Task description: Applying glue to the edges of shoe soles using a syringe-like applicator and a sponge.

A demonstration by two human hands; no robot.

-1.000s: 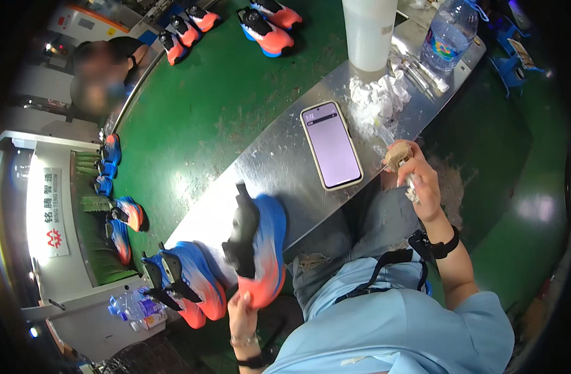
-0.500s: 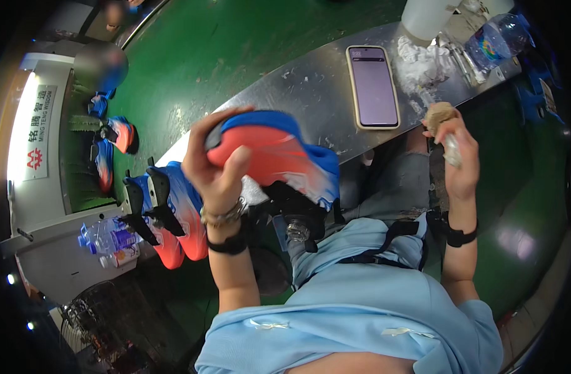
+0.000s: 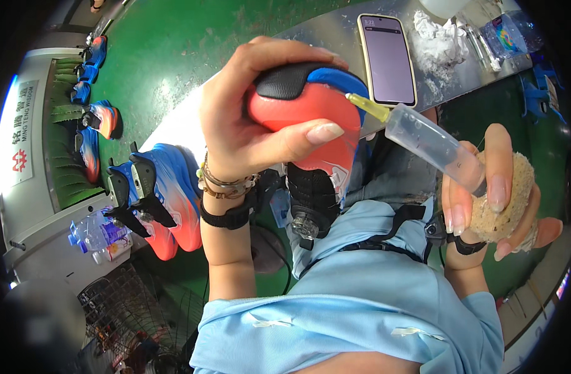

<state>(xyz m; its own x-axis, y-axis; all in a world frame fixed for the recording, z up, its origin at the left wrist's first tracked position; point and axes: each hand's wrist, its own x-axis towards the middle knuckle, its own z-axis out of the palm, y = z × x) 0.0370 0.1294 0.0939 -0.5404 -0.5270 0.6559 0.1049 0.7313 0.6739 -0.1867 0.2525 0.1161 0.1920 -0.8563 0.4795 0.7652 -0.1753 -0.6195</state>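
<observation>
In the head view, the left hand grips a running shoe, fingers wrapped over the black and blue sole and thumb pressed on the orange-red upper. The shoe is held up by the near edge of the metal bench, tilted so that its black strap and round clear knob point down toward the person's lap.

The right hand is curled closed, holding a clear syringe by its rear end together with a beige, porous lump. The syringe slants up toward the shoe; its yellow-green tip ends at the orange-red upper, close to the blue edge, though whether it touches cannot be told.

On the bench, a phone lies with its lower end near the near edge. To its right are crumpled white tissue, then slender tools, and a clear plastic bottle at the right end. A whitish container stands toward the far edge, partly cut off. At the left end sits a pair of blue and orange shoes, toes toward the person.
</observation>
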